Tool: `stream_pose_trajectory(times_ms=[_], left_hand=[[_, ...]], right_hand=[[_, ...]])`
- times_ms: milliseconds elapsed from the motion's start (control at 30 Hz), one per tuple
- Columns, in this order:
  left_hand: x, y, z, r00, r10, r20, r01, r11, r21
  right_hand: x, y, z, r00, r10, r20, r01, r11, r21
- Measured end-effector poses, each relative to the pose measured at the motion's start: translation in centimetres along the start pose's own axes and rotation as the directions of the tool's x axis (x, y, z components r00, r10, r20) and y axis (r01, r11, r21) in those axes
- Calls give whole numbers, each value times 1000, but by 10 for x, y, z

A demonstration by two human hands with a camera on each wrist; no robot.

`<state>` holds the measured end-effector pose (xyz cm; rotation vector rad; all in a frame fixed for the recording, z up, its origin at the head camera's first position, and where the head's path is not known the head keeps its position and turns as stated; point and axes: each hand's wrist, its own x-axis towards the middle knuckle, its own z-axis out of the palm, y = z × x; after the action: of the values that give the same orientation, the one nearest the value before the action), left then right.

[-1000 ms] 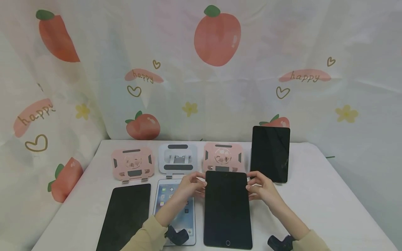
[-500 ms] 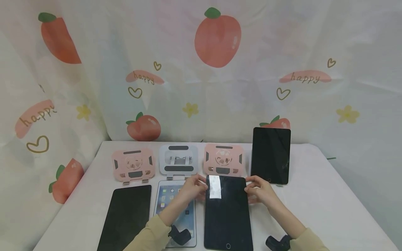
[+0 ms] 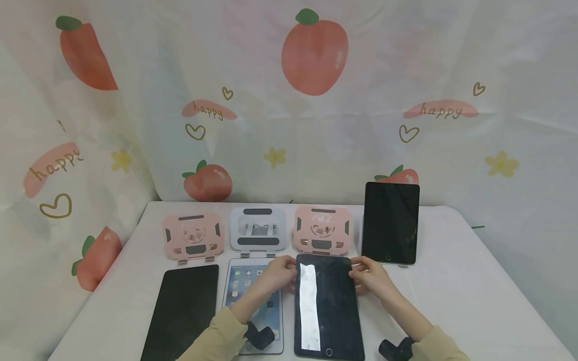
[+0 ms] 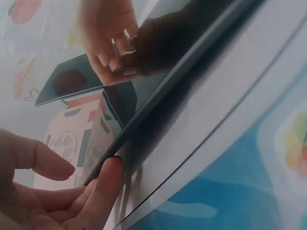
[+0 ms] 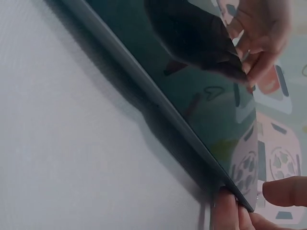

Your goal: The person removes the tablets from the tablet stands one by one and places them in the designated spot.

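Observation:
A black tablet [image 3: 331, 306] lies lengthwise in front of me, a bright strip of light reflected on its dark screen. My left hand [image 3: 282, 273] pinches its far left corner and my right hand [image 3: 368, 276] pinches its far right corner. In the left wrist view my left hand [image 4: 91, 175] has its thumb under the edge of the tablet [image 4: 158, 52], whose far end is raised off the table. The right wrist view shows my right hand [image 5: 249, 201] at the corner of the tablet [image 5: 192, 86], with a shadow beneath.
A lit tablet [image 3: 253, 301] and another black tablet [image 3: 182, 311] lie flat to the left. Behind stand a pink stand [image 3: 191, 235], a grey stand [image 3: 257, 229], a second pink stand [image 3: 321, 229] and an upright dark tablet [image 3: 390, 223]. The white table [image 3: 451, 291] extends right.
The tablet's far edge has come down a little between my hands, and a bright reflection has spread down its screen. Both hands keep their hold on the corners.

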<state>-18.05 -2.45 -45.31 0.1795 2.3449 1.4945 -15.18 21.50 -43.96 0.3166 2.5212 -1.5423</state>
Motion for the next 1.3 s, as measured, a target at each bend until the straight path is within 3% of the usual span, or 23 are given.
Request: stream_pose_trajectory(times_ms=[233,767,1000,1300], left_hand=[[0,-1,3,995,97,-11,-95,987,128],[-1,-2,4,998,57,-17,-54,989,136],[2,-4,2,999,37,10,-38,990,135],[1,0,1,998,62,9,-63,990,124]], right_hand=[[1,1,5,1000,23,5,-23,1000,18],[-1,-1,8,1000,13,-4,-13,995,-96],[-2,3,5,1000,0,7,1,996,-86],[-6,3,0,998,-26,59,33,991,-133]])
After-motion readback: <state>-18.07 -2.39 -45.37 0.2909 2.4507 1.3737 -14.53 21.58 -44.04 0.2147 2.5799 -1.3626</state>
